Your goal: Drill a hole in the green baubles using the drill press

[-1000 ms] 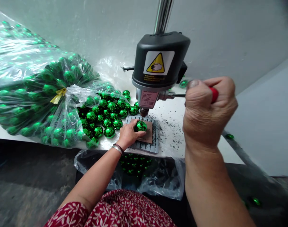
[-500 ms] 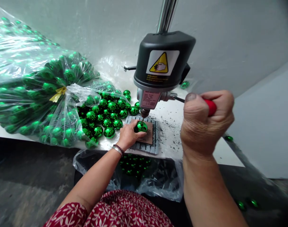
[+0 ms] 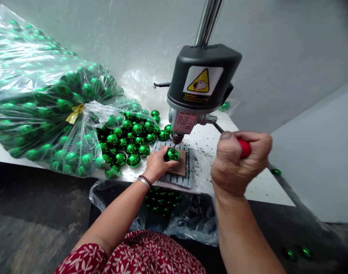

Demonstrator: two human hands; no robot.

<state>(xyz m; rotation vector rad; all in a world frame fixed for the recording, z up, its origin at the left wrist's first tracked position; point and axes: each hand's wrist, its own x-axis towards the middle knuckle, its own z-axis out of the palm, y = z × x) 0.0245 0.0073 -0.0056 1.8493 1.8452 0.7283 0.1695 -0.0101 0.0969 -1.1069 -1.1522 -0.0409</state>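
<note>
My left hand [image 3: 158, 164] grips a shiny green ball [image 3: 173, 154] between thumb and fingers, resting it on a brown square pad [image 3: 182, 164]. Under the pad lies the slotted grey base plate [image 3: 188, 179] of a bench drill press [image 3: 204, 78]. The drill's chuck [image 3: 178, 138] is right above the ball, and the thin bit meets its top, though whether it has gone in I cannot tell. My right hand [image 3: 239, 163] is wrapped round the red knob [image 3: 245, 148] of the drill's feed lever [image 3: 218, 126].
Left on the white table [image 3: 256, 188], a large clear bag [image 3: 48, 102] bulges with green balls, tied with yellow ribbon [image 3: 75, 113]. Loose green balls [image 3: 134, 160] lie beside the plate. Dark shavings dot the tabletop. Below the edge hangs an open plastic bag [image 3: 191, 226] with more balls.
My right hand has pulled the lever's red knob down and leftward. The chuck and bit have come down slightly onto the ball. My left hand keeps its hold; the whole view has shifted a little.
</note>
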